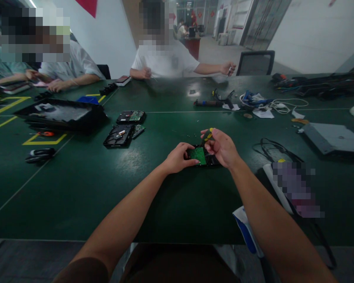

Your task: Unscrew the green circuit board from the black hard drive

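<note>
A hard drive point(199, 155) lies flat on the green table in front of me, its green circuit board facing up. My left hand point(180, 158) grips its left end, with the thumb on the board and the fingers around the far side. Just above the drive's right part, my right hand point(222, 147) pinches a small screwdriver point(208, 136) with a yellow-and-black handle. Its tip is hidden, so I cannot tell whether it touches the drive. Tiny screws point(191, 136) lie scattered just beyond the drive.
More opened drives point(119, 135) sit left of my hands. A black tray point(65, 114) stands farther left. To the right are a grey metal box point(334, 137), a black cable point(279, 147) and a blurred-out object point(295, 188). Co-workers sit across the table point(91, 196).
</note>
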A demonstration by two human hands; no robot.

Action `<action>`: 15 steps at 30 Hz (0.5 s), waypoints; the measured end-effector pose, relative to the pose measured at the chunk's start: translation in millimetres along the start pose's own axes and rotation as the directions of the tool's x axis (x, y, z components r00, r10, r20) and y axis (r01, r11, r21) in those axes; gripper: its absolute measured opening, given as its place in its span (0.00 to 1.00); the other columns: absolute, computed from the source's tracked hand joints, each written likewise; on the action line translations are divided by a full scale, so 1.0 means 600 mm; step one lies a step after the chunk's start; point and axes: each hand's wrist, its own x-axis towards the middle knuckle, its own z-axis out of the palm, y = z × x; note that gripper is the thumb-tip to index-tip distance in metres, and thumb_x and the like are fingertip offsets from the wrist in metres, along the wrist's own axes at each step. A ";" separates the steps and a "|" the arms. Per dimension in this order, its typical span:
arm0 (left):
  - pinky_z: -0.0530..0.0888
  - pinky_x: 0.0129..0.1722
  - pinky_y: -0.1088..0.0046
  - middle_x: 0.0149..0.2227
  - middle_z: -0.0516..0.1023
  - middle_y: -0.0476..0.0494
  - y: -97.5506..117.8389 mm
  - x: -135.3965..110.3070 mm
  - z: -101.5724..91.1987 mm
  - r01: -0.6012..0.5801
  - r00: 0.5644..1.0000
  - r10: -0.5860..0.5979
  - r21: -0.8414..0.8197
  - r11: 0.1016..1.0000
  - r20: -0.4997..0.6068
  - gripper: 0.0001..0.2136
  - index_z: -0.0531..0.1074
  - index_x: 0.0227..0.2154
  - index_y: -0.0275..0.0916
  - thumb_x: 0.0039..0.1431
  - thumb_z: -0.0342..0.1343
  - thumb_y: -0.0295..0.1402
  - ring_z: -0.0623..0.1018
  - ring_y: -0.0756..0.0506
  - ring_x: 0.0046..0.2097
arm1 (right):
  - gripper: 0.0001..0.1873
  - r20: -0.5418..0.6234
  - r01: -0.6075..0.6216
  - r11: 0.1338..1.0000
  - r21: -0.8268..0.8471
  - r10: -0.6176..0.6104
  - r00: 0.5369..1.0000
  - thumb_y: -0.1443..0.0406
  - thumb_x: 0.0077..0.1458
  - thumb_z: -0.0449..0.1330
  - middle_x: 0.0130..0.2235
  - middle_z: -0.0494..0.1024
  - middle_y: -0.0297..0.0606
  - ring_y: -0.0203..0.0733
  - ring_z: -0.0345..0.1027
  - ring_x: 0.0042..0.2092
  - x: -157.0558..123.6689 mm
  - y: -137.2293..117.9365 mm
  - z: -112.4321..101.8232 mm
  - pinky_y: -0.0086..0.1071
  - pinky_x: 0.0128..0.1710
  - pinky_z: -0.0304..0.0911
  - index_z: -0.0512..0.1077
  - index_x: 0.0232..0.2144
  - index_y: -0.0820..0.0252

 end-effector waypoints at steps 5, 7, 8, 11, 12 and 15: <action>0.77 0.40 0.63 0.54 0.69 0.38 -0.001 0.000 0.002 -0.005 1.000 0.005 0.008 1.000 -0.002 0.30 0.70 0.55 0.41 0.53 0.68 0.49 0.75 0.46 0.39 | 0.18 0.013 -0.001 1.000 0.022 0.000 1.000 0.47 0.59 0.63 0.44 0.81 0.39 0.31 0.67 0.26 0.000 0.002 -0.004 0.28 0.19 0.51 0.70 0.37 0.53; 0.77 0.40 0.63 0.54 0.69 0.38 -0.001 0.000 0.002 -0.008 1.000 0.008 0.006 1.000 -0.008 0.30 0.70 0.55 0.41 0.53 0.69 0.48 0.75 0.46 0.38 | 0.19 0.017 -0.008 0.999 0.051 0.007 1.000 0.45 0.60 0.62 0.42 0.82 0.39 0.32 0.68 0.26 0.002 0.005 -0.006 0.27 0.18 0.51 0.70 0.38 0.53; 0.77 0.40 0.63 0.54 0.69 0.38 -0.001 0.000 0.003 -0.009 1.000 0.009 0.003 1.000 -0.007 0.30 0.70 0.55 0.41 0.53 0.69 0.48 0.75 0.47 0.38 | 0.21 0.021 -0.012 0.998 0.062 0.011 1.000 0.44 0.60 0.60 0.41 0.82 0.39 0.32 0.69 0.26 0.003 0.007 -0.006 0.27 0.18 0.51 0.71 0.40 0.53; 0.77 0.40 0.64 0.54 0.69 0.38 0.000 0.000 0.003 -0.005 1.000 0.005 -0.001 1.000 -0.004 0.30 0.70 0.55 0.42 0.53 0.69 0.48 0.75 0.46 0.38 | 0.26 0.036 -0.020 0.997 0.073 0.017 0.999 0.40 0.61 0.55 0.40 0.81 0.39 0.32 0.69 0.25 0.005 0.009 -0.005 0.27 0.16 0.51 0.74 0.44 0.53; 0.77 0.40 0.64 0.54 0.69 0.38 0.000 -0.001 0.003 -0.004 1.000 0.004 0.001 1.000 -0.005 0.30 0.70 0.55 0.42 0.53 0.69 0.48 0.75 0.46 0.39 | 0.27 0.040 -0.019 0.998 0.067 0.016 0.999 0.40 0.61 0.56 0.40 0.80 0.38 0.31 0.68 0.24 0.005 0.008 -0.005 0.27 0.16 0.50 0.75 0.45 0.53; 0.77 0.40 0.63 0.54 0.69 0.38 -0.002 -0.001 0.003 -0.010 1.000 0.010 0.003 1.000 -0.009 0.30 0.70 0.55 0.42 0.53 0.69 0.48 0.75 0.46 0.39 | 0.24 0.036 -0.007 1.000 0.027 0.006 0.999 0.42 0.59 0.60 0.40 0.79 0.37 0.29 0.65 0.24 0.002 0.004 -0.003 0.27 0.15 0.48 0.77 0.43 0.53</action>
